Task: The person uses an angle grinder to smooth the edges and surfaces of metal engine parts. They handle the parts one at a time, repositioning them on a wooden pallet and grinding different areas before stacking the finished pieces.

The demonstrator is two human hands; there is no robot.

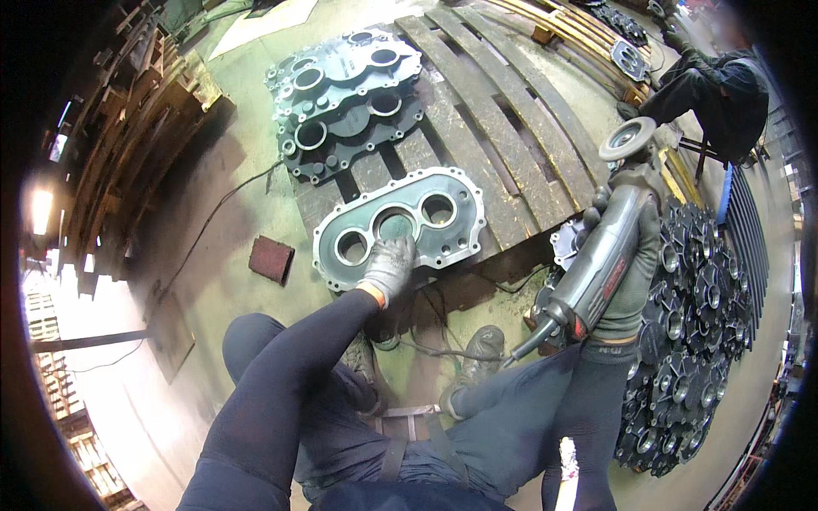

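A grey metal housing cover (341, 221) with three large round openings and a rim of small bolt holes lies flat at the near edge of a wooden pallet (477, 72). My left hand (389, 271), in a grey glove, has its fingers curled over the edge of the cover's middle opening; the fingertips are partly hidden. In my gloved right hand (635, 285) is an angle grinder (596, 272), wrapped by the fingers and held up over my right thigh. Its round grey wheel (628, 139) points away from me, apart from the cover. The cord leaves the grinder's near end.
More covers (349, 68) are stacked farther back on the pallet. A reddish-brown abrasive pad (271, 260) lies on the floor at left, near a cable. Many dark castings (682, 341) are piled at right. Another person (724, 94) sits at far right; wooden pallets (162, 111) stand at left.
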